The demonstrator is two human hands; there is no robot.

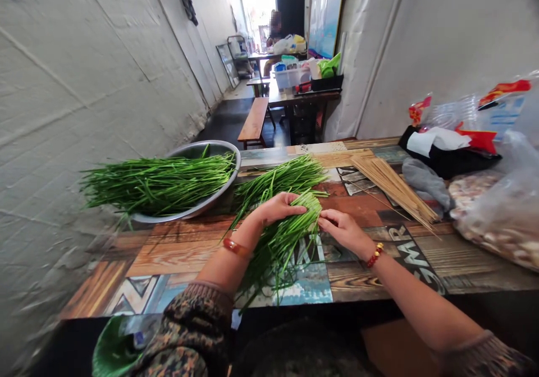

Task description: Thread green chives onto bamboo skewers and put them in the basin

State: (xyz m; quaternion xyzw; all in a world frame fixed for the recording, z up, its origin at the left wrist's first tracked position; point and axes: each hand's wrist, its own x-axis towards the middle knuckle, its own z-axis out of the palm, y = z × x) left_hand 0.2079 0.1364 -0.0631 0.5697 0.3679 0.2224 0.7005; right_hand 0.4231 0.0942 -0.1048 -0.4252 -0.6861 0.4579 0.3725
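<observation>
A bunch of green chives (290,239) hangs from my left hand (281,208), with the thumb and fingers wrapped round it near the pale stem ends. Against the right side of these ends, my right hand (344,230) has its thumb and fingertips pinched together. Whatever lies between those fingertips is too small to make out. Just behind my left hand, another pile of chives (290,175) lies on the table. To the right, thin bamboo skewers (391,189) are spread in a loose bundle.
A metal basin (189,215) heaped with chives stands on the patterned table (177,253) at left. Plastic bags of pale, lumpy food (497,220) and packaging lie at right. Below the near edge is a green bin (112,346). A bench (254,119), tables and a person are farther back.
</observation>
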